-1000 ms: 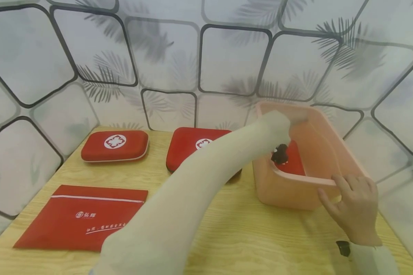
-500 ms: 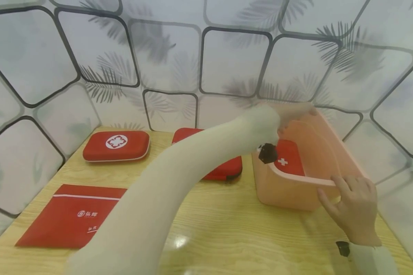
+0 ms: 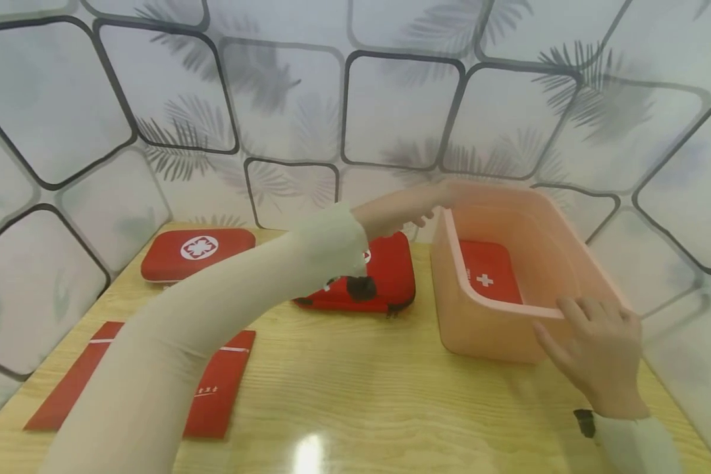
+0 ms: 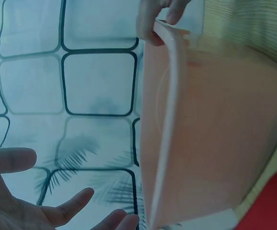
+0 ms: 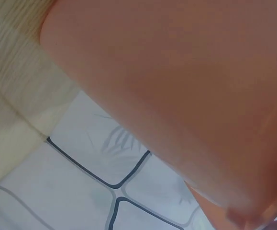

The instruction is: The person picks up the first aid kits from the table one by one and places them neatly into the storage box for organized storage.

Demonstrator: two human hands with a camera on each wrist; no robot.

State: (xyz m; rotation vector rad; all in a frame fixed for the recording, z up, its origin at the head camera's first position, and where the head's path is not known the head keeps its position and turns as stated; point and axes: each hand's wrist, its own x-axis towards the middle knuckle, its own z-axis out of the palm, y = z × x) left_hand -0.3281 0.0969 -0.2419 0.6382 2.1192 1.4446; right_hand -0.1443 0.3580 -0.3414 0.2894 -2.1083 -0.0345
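Withdrawing left hand [image 3: 405, 209] from pink bin [image 3: 559, 263]

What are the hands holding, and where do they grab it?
The right hand grips the pink bin by its near rim, fingers curled over the edge. The left hand is open beside the bin, holding nothing.

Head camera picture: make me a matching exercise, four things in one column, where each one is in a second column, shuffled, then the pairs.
Things
1. right hand
2. left hand
3. flat red pouch
4. red kit with white cross

Places
A. inside the pink bin
B. lying at the near left of the wooden table, partly behind the sleeve
C. open, in the air just left of the bin's far corner
D. gripping the bin's near rim

Pairs: 1-D, 2-C, 3-B, 4-A
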